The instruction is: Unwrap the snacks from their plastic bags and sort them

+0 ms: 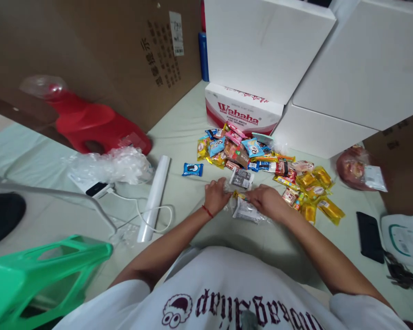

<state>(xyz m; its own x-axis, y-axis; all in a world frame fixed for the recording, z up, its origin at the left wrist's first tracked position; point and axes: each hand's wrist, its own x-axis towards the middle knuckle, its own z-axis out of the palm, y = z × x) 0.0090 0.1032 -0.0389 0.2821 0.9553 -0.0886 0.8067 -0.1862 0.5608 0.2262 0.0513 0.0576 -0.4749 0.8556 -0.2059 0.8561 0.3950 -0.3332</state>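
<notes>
While both hands pinch the clear bag (247, 211) on the floor, left hand (216, 196) at its rim and right hand (266, 200) pressing, packets may spill; the snack pile (261, 160) just beyond could scatter.

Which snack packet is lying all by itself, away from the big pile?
The dark blue packet, left of the snack pile. Bare cloth surrounds it; the others touch or overlap.

Red stool (89, 123), green stool (37, 270)

White T-shirt (227, 293) (maroon print), red string (207, 211) on left wrist.
</notes>
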